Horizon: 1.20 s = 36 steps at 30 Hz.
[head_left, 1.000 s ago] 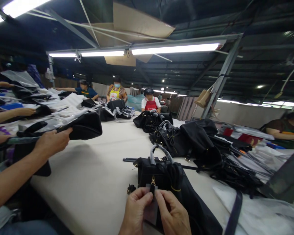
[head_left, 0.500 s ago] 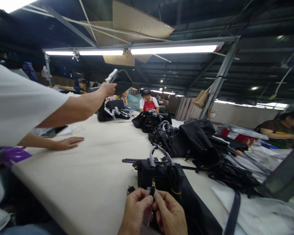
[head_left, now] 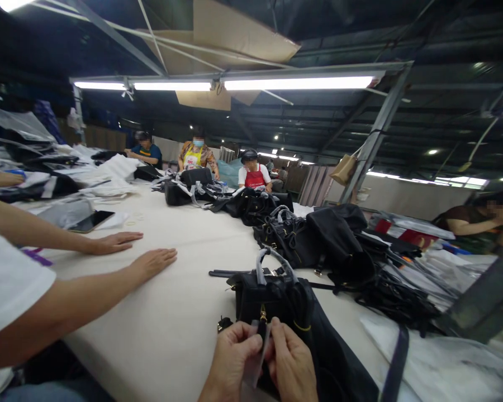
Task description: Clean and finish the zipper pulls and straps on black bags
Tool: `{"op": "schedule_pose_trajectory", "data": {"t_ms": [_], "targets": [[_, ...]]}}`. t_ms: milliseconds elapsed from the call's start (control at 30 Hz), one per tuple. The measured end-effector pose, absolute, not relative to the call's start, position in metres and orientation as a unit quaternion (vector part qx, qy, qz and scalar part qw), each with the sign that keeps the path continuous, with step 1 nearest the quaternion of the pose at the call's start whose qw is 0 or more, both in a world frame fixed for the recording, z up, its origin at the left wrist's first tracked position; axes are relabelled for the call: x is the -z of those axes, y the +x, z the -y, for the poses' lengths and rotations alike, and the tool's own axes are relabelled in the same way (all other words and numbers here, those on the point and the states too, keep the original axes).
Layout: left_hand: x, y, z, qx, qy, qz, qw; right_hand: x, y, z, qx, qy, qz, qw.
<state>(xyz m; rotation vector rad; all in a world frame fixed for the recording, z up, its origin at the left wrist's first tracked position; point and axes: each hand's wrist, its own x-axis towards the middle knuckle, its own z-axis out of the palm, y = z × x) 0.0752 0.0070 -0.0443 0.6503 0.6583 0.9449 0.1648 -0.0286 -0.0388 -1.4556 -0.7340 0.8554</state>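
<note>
A black handbag (head_left: pixel 251 298) lies before me on the table, its two handles (head_left: pixel 276 259) wrapped in clear film. A gold zipper slider (head_left: pixel 263 314) hangs on its front with a short black pull tab (head_left: pixel 261 328). My left hand (head_left: pixel 233 357) is closed, pinching this tab together with a clear plastic strip (head_left: pixel 257 363). Beside it, my right hand (head_left: pixel 292 360) pinches the strip's upper edge between thumb and forefinger. The fingers hide part of the tab. A yellow band (head_left: pixel 302 326) circles the bundled black strap at the bag's right.
A co-worker's bare hands (head_left: pixel 153 262) lie flat on the pale table (head_left: pixel 163 318) at left, near a phone (head_left: pixel 91 221). More black bags (head_left: pixel 293 240) are piled behind and right. White sheets (head_left: pixel 448 363) and a metal post (head_left: pixel 484 301) stand at right. Several people work beyond.
The co-worker at left has put a black item down with the pile and lowered that hand to the table. My right fingers have shifted slightly up along the plastic strip.
</note>
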Motion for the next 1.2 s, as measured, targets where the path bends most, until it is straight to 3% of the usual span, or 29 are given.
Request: {"op": "schedule_pose_trajectory", "data": {"t_ms": [167, 333, 500, 867, 1200], "targets": [[0.039, 0.069, -0.002, -0.404, 0.269, -0.288, 0.825, 0.033, 0.166, 0.038, -0.445, -0.585, 0.298, 0.61], [0.054, 0.073, -0.006, -0.447, 0.291, -0.292, 0.794, 0.035, 0.163, 0.037, -0.478, -0.534, 0.242, 0.654], [0.07, 0.083, -0.014, -0.505, 0.305, -0.301, 0.749, 0.049, 0.167, 0.027, -0.46, -0.526, 0.26, 0.666], [0.057, 0.077, -0.014, -0.498, 0.37, -0.342, 0.706, 0.047, 0.165, 0.023, -0.395, -0.567, 0.322, 0.647], [0.037, 0.066, -0.008, -0.482, 0.496, -0.408, 0.596, 0.037, 0.162, 0.027, -0.406, -0.575, 0.308, 0.64]]}}
